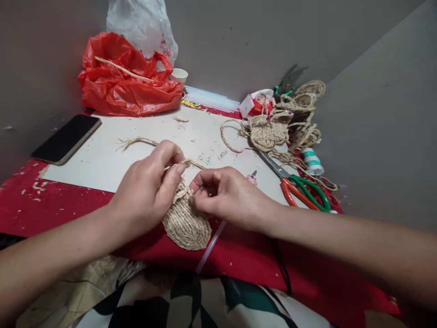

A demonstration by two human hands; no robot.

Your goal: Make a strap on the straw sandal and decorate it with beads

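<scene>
Tan straw piece [188, 224], red cloth [64, 205]

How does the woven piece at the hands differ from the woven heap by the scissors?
The woven piece is gripped by the left hand and right hand; the heap lies apart from both, farther back. The woven piece is compact and rounded below; the heap is bigger, looser and tangled. Both are straw-coloured.

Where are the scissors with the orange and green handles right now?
In the head view, the scissors lie to the right of the right hand, blades pointing toward the heap of woven straw.
</scene>
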